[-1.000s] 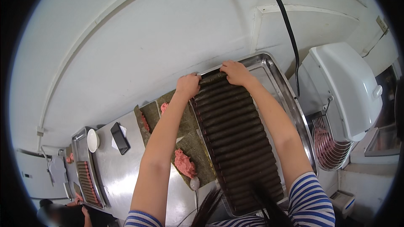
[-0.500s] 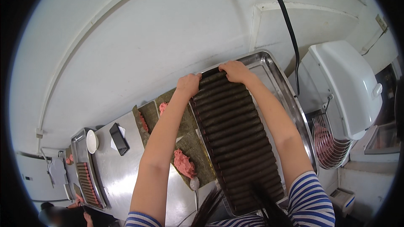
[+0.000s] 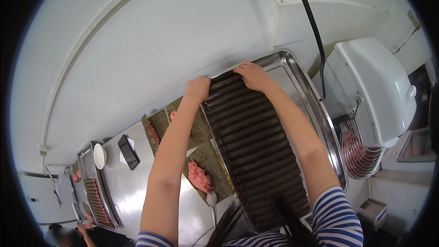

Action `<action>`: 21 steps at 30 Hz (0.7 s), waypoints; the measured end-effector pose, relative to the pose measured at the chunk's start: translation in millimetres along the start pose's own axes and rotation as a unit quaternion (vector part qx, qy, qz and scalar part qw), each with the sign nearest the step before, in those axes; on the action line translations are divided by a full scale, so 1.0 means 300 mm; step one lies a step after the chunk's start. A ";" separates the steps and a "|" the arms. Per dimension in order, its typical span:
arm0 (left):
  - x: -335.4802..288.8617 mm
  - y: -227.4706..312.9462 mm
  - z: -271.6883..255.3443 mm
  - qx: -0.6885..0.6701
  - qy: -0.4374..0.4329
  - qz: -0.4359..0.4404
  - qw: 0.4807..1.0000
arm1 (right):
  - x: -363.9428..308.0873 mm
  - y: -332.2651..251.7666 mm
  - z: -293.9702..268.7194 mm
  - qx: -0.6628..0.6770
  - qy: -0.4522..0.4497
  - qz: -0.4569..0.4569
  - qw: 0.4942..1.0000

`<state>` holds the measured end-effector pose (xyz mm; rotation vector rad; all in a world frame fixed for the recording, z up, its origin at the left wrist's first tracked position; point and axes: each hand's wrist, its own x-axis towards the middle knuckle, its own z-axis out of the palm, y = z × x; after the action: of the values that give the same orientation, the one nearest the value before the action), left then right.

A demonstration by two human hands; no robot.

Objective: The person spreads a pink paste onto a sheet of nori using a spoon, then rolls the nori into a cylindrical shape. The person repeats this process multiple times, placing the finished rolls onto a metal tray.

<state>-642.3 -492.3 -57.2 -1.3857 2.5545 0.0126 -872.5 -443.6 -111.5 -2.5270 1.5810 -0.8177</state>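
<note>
Dark seaweed rolls (image 3: 260, 155) lie side by side in a long row on a metal tray (image 3: 312, 92). At the row's far end, my left hand (image 3: 199, 88) has its fingers closed round the left end of the last seaweed roll (image 3: 224, 78). My right hand (image 3: 253, 77) curls its fingers over that roll's right end. The fingertips of both hands are partly hidden. Left of the tray, flat seaweed sheets (image 3: 222, 184) bear a mound of pink minced meat (image 3: 200, 177), with a metal spoon (image 3: 211, 199) beside it.
A black phone (image 3: 129, 152) and white bowl (image 3: 100, 156) stand farther left on the metal table (image 3: 125, 192). A second tray (image 3: 108, 206) there holds rolls, near a co-worker in dark clothes (image 3: 107, 235). On the right stands a white mixer (image 3: 370, 93) with a wire guard; a black cable (image 3: 311, 23) hangs by the wall.
My hands have shifted slightly left and nearer the tray's back corner, still at the far roll. My right fingers lie farther over the roll's top. The view has tilted a little.
</note>
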 end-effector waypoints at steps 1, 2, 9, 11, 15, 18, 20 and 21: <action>-0.007 -0.014 -0.006 -0.007 0.008 -0.002 1.000 | -0.002 -0.005 -0.001 0.009 0.010 0.006 1.000; -0.013 -0.029 -0.015 -0.004 0.040 0.002 0.999 | -0.006 -0.009 -0.003 0.018 0.019 0.013 1.000; -0.046 -0.060 -0.050 0.001 0.054 0.069 0.996 | -0.026 0.026 -0.051 0.050 0.077 0.082 0.992; -0.063 -0.029 -0.014 0.002 0.053 0.090 0.995 | -0.025 0.039 -0.057 0.050 0.074 0.080 0.993; -0.073 -0.016 0.017 0.003 0.071 0.089 0.993 | -0.028 0.062 -0.058 0.030 0.058 0.059 0.996; -0.062 -0.016 0.027 0.005 0.082 0.078 0.993 | -0.044 0.098 -0.045 0.013 0.028 0.061 0.998; -0.059 -0.016 0.041 0.004 0.092 0.065 0.994 | -0.051 0.113 -0.041 0.031 0.023 0.067 0.997; -0.053 -0.018 0.052 0.006 0.095 0.068 0.993 | -0.053 0.118 -0.036 0.039 0.021 0.070 0.997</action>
<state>-626.5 -480.2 -68.4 -1.2614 2.7954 -0.1178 -911.9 -444.5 -119.7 -2.3303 1.6801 -0.9022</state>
